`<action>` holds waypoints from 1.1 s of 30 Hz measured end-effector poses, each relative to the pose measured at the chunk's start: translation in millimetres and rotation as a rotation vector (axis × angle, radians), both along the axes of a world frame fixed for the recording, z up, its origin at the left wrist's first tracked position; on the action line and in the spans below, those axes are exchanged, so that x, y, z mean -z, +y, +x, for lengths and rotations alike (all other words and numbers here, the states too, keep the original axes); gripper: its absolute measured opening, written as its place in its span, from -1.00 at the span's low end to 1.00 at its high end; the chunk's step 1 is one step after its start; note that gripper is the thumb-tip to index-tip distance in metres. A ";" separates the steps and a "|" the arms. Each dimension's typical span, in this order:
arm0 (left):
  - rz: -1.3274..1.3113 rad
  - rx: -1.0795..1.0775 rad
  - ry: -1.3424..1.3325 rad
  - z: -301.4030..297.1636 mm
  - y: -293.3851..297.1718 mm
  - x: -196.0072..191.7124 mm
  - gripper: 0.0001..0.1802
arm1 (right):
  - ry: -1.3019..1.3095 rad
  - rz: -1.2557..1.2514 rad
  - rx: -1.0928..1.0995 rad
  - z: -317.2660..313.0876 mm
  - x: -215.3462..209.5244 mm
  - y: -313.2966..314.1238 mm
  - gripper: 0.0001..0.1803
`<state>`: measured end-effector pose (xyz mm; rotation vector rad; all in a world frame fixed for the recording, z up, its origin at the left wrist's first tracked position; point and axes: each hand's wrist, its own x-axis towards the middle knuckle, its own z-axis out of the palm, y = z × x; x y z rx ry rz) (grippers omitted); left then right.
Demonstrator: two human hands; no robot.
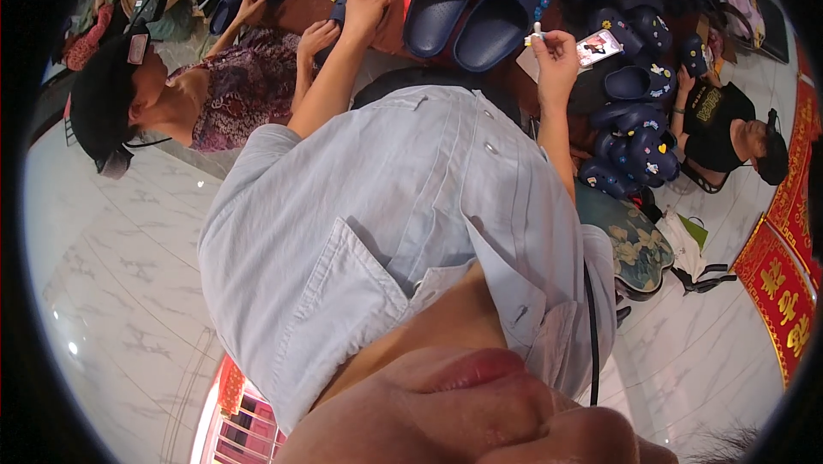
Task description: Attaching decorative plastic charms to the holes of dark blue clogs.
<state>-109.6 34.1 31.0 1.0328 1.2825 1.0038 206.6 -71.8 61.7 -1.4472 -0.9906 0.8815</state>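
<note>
Right hand [557, 56]: grip pinching a small pale charm [536, 35] between thumb and fingertips, held near the right clog [497, 29] but apart from it. Left hand [367, 8]: fingers curled beside the left clog [437, 18] — whether the grip pinches anything cannot be told. Both dark blue clogs lie side by side on the bench [388, 34], toes away from the wearer.

Status, judged from the layout: charms are already seated on both clogs; the pinched charm is not yet fitted. Whether further holes remain to be filled cannot be read. In the stack [639, 151] at right, several clogs carry charms — apparently finished.
</note>
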 end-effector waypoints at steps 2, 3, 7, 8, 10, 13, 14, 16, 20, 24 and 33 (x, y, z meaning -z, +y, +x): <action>-0.055 0.023 0.058 2.4 0.0 0.0 -0.76 | -0.022 -0.018 -0.026 -10.8 -3.2 0.9 -0.82; -0.053 0.028 0.058 6.9 -1.1 -5.6 -0.76 | -0.080 -0.030 -0.056 -16.3 -4.1 1.9 -0.82; 0.024 0.000 0.070 15.9 -5.0 -11.4 -0.74 | -0.306 -0.040 -0.208 -33.0 -11.1 5.4 -0.80; 0.022 0.009 0.048 16.0 -4.1 -7.0 -0.74 | -0.379 -0.018 -0.248 -34.6 -11.5 6.2 -0.79; 0.078 0.053 0.149 25.0 -8.4 -25.4 -0.74 | -0.538 0.073 -0.251 -32.8 -12.1 6.7 -0.79; 0.176 0.259 0.163 29.6 -12.7 -19.0 -0.77 | -0.659 0.190 -0.201 -29.2 -16.7 7.5 -0.88; 0.150 0.298 0.153 33.5 -15.7 -15.5 -0.77 | -0.664 0.206 -0.193 -26.4 -15.4 7.0 -0.88; 0.303 0.387 0.374 47.9 -21.0 -26.7 -0.74 | -0.646 0.195 -0.132 -18.4 -13.6 7.5 -0.90; 0.627 0.481 0.530 65.6 -25.0 -17.0 -0.59 | -0.617 0.191 -0.090 -12.7 -13.9 6.7 -0.92; 0.680 0.533 0.655 84.7 -23.7 -27.0 -0.58 | -0.806 0.345 -0.339 -21.1 -10.9 11.5 -0.88; 0.747 0.677 0.984 106.2 -13.0 -25.4 -0.53 | -1.067 0.159 -0.744 -53.8 19.0 18.5 -0.73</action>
